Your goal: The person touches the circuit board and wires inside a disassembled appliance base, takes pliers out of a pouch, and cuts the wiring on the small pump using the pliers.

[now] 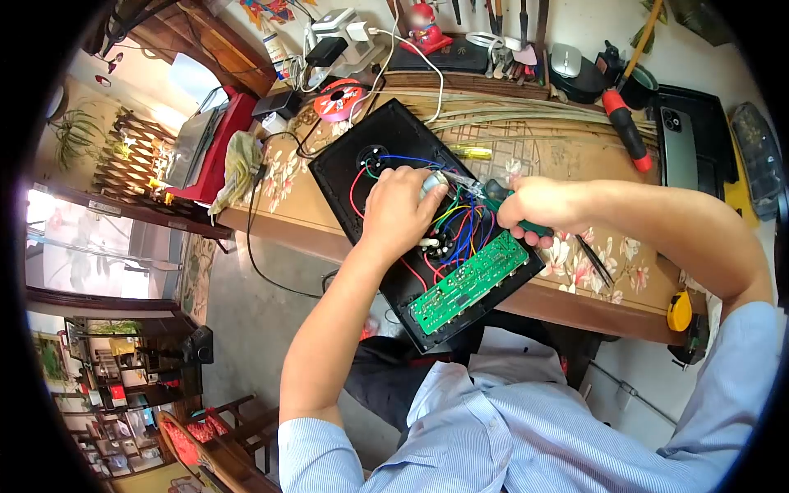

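A black panel point(329, 160) lies tilted across the table's front edge, with a green circuit board point(468, 283) on its near end. Red, blue and yellow wires point(470, 226) spread over its middle. My left hand point(400, 205) rests over the panel, fingers closed round a small whitish cylindrical part point(433, 182). To its right, my right hand point(534, 205) is wrapped round the dark green handles of a tool point(496, 191), which looks like pliers. The tool's metal tip points left toward the part and wires; exactly what it touches is too small to tell.
Tweezers point(594, 261) lie right of the panel. Behind are a red-and-black tool point(626, 130), a phone point(677, 148), an orange-red spool point(339, 100) and a power adapter cluster point(345, 41). A yellow tape measure point(680, 311) sits at the right edge; a red box point(218, 152) stands left.
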Demonstrator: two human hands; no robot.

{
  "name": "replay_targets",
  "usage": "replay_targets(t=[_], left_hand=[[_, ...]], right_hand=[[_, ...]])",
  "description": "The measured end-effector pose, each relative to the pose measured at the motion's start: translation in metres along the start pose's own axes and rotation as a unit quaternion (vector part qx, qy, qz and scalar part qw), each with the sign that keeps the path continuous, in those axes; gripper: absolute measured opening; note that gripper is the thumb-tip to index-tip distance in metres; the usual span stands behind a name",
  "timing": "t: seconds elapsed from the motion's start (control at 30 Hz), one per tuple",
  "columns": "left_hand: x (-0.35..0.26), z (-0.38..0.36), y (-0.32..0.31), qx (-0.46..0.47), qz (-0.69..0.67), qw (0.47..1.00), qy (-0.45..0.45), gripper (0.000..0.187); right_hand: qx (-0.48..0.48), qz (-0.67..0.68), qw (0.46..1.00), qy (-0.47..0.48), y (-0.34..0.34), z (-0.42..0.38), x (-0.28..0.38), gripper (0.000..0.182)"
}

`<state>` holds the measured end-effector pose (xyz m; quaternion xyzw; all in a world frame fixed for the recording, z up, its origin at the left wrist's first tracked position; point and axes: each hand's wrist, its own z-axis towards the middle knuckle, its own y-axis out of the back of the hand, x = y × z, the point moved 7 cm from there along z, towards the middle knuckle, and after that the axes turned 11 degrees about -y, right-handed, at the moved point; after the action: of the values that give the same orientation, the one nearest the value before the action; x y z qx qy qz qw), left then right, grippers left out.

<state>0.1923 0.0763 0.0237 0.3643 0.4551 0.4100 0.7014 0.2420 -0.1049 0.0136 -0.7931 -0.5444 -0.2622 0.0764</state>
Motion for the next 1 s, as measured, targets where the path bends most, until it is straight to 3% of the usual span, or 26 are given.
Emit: replay_targets(t=[0.47, 0.53, 0.63, 0.73, 0.8, 0.9, 0.93, 1.0], left_hand=[[0.000, 0.002, 0.001, -0.013, -0.011, 1.000, -0.013, 0.033], [-0.001, 0.005, 0.003, -0.007, -0.012, 1.000, -0.006, 0.033], [-0.003, -0.001, 0.002, -0.007, 0.001, 1.000, -0.009, 0.033], [-0.003, -0.002, 0.001, -0.006, 0.004, 1.000, -0.006, 0.034], [-0.004, -0.002, 0.003, -0.011, 0.004, 1.000, -0.008, 0.033], [-0.003, -0.002, 0.002, -0.007, 0.005, 1.000, -0.004, 0.035], [-0.003, -0.002, 0.002, -0.006, 0.006, 1.000, -0.005, 0.035], [-0.002, -0.001, 0.003, 0.000, -0.005, 1.000, 0.005, 0.037]], right_hand=[[-0.019, -0.028, 0.999, -0.011, 0.001, 0.012, -0.011, 0.017], [-0.018, -0.063, 0.997, -0.038, 0.007, -0.002, -0.005, 0.024], [0.089, 0.017, 0.995, -0.040, -0.001, -0.004, -0.008, 0.030], [0.137, 0.110, 0.984, -0.022, 0.016, -0.012, -0.012, 0.029], [0.146, 0.098, 0.984, -0.005, 0.024, -0.024, -0.013, 0.029], [0.018, -0.127, 0.990, -0.054, 0.048, -0.043, -0.029, 0.042], [0.018, -0.126, 0.990, -0.054, 0.048, -0.040, -0.036, 0.042], [-0.201, -0.275, 0.940, 0.031, 0.069, -0.032, -0.041, 0.047]])
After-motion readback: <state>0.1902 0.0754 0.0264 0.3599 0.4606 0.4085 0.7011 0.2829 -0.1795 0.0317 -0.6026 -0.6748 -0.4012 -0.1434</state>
